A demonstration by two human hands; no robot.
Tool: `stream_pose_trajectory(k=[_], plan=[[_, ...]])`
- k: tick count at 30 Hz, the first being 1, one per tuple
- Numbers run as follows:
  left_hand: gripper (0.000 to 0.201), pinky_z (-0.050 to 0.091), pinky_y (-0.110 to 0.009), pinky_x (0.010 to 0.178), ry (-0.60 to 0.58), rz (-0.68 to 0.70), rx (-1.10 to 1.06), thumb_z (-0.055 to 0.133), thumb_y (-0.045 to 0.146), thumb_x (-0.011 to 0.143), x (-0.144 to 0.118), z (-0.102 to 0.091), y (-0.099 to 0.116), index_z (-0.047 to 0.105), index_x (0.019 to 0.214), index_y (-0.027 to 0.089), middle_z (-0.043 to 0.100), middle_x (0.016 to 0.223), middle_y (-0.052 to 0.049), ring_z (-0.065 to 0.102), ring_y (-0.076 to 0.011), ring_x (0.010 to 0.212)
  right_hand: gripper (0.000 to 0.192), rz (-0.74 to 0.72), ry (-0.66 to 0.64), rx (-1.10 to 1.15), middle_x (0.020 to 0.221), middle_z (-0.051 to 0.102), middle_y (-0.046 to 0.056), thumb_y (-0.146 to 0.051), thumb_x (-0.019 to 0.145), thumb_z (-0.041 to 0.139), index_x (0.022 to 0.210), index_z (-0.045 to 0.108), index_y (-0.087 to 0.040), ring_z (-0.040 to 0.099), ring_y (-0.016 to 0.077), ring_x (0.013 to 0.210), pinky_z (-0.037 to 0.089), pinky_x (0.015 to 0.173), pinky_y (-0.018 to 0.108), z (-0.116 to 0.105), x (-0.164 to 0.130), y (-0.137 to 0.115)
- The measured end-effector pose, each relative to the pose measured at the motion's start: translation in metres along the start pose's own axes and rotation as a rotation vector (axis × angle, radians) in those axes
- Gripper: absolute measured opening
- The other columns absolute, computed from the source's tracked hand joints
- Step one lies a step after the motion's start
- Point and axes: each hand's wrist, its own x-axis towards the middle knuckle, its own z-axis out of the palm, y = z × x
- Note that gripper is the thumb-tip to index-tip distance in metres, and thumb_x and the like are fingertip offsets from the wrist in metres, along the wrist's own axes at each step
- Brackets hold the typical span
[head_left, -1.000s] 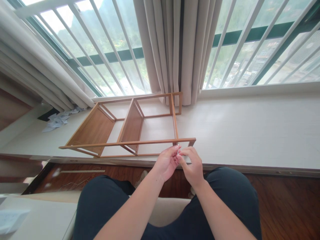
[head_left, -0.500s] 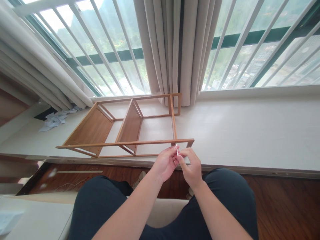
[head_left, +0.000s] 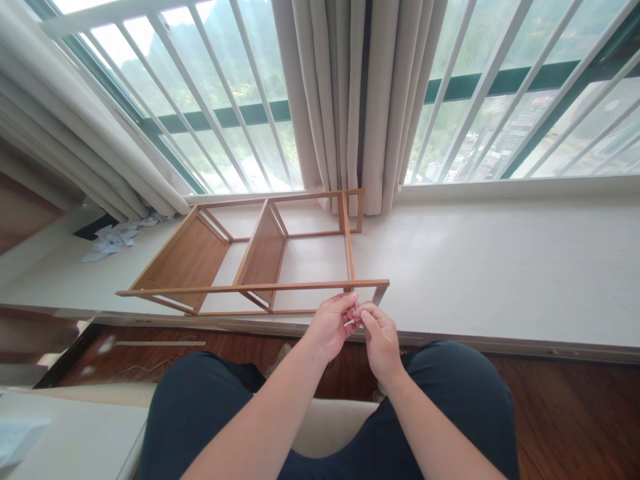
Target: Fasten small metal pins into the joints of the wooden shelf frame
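Note:
A wooden shelf frame [head_left: 300, 287] with two slatless panels lies on its side on the white window ledge. Close to its near right corner, my left hand [head_left: 330, 328] pinches with thumb and forefinger around the upper end of a thin silvery bent rod, which looks like a hex key [head_left: 357, 309]. My right hand [head_left: 383, 340] is closed on the same hex key from the right, thumb against forefinger. The fingers cover much of the key, and where its tip meets the front rail is hard to make out.
Crumpled white papers [head_left: 111, 241] lie at the ledge's left end. Beige curtains [head_left: 377, 107] hang behind the frame, before barred windows. My knees [head_left: 465, 393] are below the ledge [head_left: 490, 267]. A pale strip [head_left: 160, 343] lies on the wooden floor, left.
My right hand has shifted slightly left and down, closer to my left hand. The rod now sits at a different angle between the fingers. The shelf frame stays in place.

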Motion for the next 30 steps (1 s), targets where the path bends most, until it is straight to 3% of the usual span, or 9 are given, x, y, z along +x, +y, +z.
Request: stream_pose_trajectory(k=[12, 21, 30], plan=[[0.031, 0.04, -0.023, 0.056, -0.001, 0.018, 0.102, 0.087, 0.034, 0.068, 0.003, -0.002, 0.0, 0.064, 0.074, 0.014, 0.057, 0.064, 0.001, 0.051, -0.0091, 0.057, 0.029, -0.025, -0.006, -0.014, 0.076, 0.058, 0.001, -0.04, 0.099, 0.053, 0.079, 0.059, -0.02, 0.056, 0.0174, 0.074, 0.048, 0.071, 0.03, -0.003, 0.006, 0.005], [0.029, 0.034, -0.022, 0.052, -0.019, 0.009, 0.152, 0.086, 0.035, 0.068, -0.002, 0.001, 0.003, 0.066, 0.072, 0.014, 0.057, 0.064, 0.0, 0.05, -0.0092, 0.057, 0.032, -0.108, 0.015, -0.087, 0.073, 0.056, 0.0, -0.045, 0.099, 0.052, 0.079, 0.058, -0.021, 0.055, 0.0171, 0.071, 0.048, 0.068, 0.03, -0.002, 0.004, -0.006], [0.03, 0.045, -0.023, 0.061, 0.02, 0.015, 0.066, 0.087, 0.029, 0.068, -0.004, -0.001, 0.001, 0.075, 0.089, 0.012, 0.065, 0.077, -0.003, 0.056, -0.0101, 0.065, 0.024, -0.23, 0.044, -0.349, 0.079, 0.057, 0.0, -0.042, 0.093, 0.065, 0.083, 0.057, -0.021, 0.054, 0.0165, 0.072, 0.047, 0.069, 0.03, -0.005, -0.001, -0.008]])
